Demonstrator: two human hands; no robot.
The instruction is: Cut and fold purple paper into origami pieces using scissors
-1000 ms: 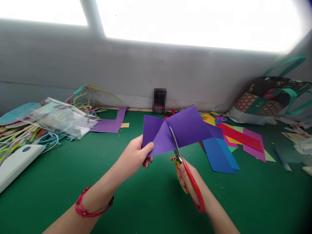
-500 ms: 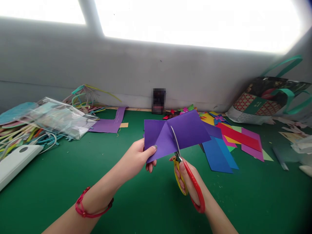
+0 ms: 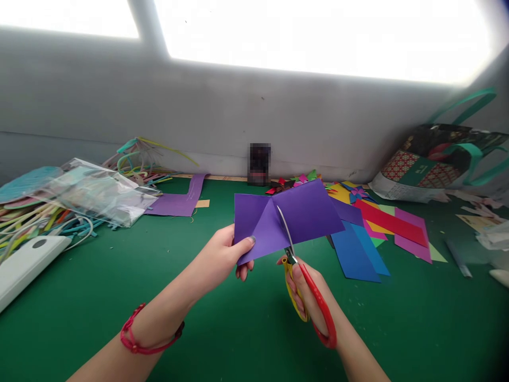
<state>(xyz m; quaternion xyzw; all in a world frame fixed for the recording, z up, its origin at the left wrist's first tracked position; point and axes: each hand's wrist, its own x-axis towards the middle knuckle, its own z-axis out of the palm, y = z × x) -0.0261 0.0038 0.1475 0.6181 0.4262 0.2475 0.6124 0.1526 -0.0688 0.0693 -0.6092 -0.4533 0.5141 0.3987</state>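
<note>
The purple paper sheet (image 3: 314, 215) is held above the green bench (image 3: 222, 334), clear of its surface, with a crease near its middle. The left hand (image 3: 222, 249) pinches the sheet's lower left corner between thumb and fingers. The right hand (image 3: 318, 278) grips the scissors (image 3: 318, 297) by their red and yellow handles; one blade lies across the sheet's front face, the other is hidden. Blue paper strips (image 3: 353, 252) and a red paper strip (image 3: 392, 223) lie right of the sheet. Along the bench's far edge, left to right: a clear plastic bag (image 3: 115, 196), a purple paper offcut (image 3: 170, 206), a pixelated dark object (image 3: 259, 164) and, at the far right corner, a patterned bag (image 3: 421, 167).
</note>
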